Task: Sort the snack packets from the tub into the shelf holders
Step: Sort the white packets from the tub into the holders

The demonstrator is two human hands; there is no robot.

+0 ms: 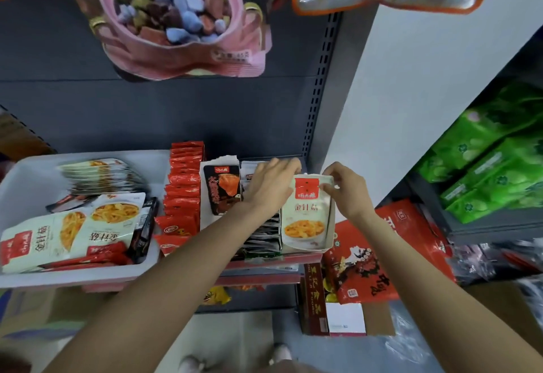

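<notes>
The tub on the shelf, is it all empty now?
No, the tub still holds several white snack packets with noodle pictures, plus some red ones.

Glossy plastic snack packets [305, 211], smooth white plastic tub [29, 173], matt perforated metal upright [318, 78]

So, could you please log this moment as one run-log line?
left hand: on holder packets | right hand: pinches white mushroom packet | packet: in right-end holder | tub: packets left
</notes>
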